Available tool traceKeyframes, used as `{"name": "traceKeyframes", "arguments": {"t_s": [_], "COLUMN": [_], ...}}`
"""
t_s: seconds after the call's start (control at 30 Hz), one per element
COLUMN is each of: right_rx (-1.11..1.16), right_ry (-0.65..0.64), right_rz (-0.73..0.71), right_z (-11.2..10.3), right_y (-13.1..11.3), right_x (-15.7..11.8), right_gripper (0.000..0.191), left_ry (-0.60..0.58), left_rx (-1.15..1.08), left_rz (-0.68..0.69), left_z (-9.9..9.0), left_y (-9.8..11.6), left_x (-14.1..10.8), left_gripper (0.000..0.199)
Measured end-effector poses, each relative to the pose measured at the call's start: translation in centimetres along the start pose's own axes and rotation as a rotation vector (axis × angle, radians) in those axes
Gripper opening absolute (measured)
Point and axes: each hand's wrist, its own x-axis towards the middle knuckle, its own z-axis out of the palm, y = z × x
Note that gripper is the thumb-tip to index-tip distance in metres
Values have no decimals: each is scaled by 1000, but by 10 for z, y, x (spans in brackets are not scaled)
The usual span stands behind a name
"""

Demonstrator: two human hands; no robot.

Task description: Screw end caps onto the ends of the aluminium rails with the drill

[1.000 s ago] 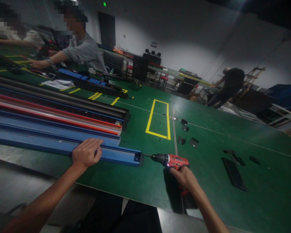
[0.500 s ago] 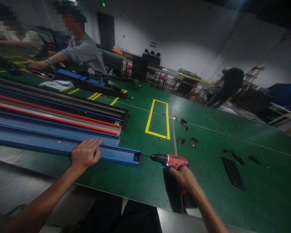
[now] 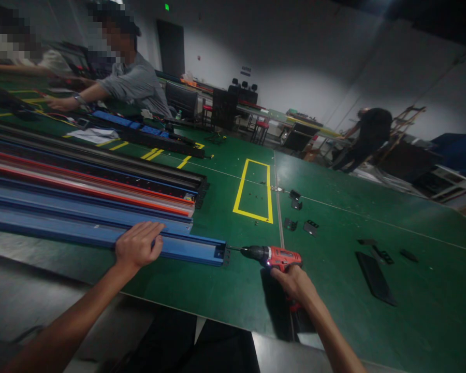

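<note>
My left hand point(image 3: 139, 244) is wrapped over the nearest blue metal profile point(image 3: 194, 249), a little short of its right end. A black end plate point(image 3: 226, 255) with small holes sits on that end. My right hand point(image 3: 294, 282) grips a red and black power drill point(image 3: 281, 256), whose small light is lit. The drill points left, and its long thin bit point(image 3: 235, 248) reaches the upper part of the end plate. Whether a screw sits at the tip is too small to tell. More long profiles, blue, red point(image 3: 155, 199) and black, lie side by side behind the held one.
The green table point(image 3: 217, 290) carries a yellow tape rectangle point(image 3: 238, 191). Small black brackets point(image 3: 310, 228) and a flat black piece point(image 3: 375, 278) lie to the right. Across the table at the left, a person in a grey shirt point(image 3: 137, 80) reaches over cables; others are farther back.
</note>
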Motion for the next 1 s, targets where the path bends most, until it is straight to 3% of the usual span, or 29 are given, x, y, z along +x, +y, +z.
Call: {"name": "traceKeyframes", "arguments": {"t_s": [0.37, 1.0], "right_rx": [-8, -8], "right_ry": [27, 44], "right_rz": [19, 31], "right_z": [-1, 2], "right_y": [-5, -4], "right_x": [-3, -2], "right_gripper": [34, 34], "left_ry": [-28, 9], "left_rx": [-29, -8], "left_rz": [-45, 10], "left_z": [2, 1], "left_y": [0, 0], "left_x": [-2, -1], "left_gripper": [38, 39]}}
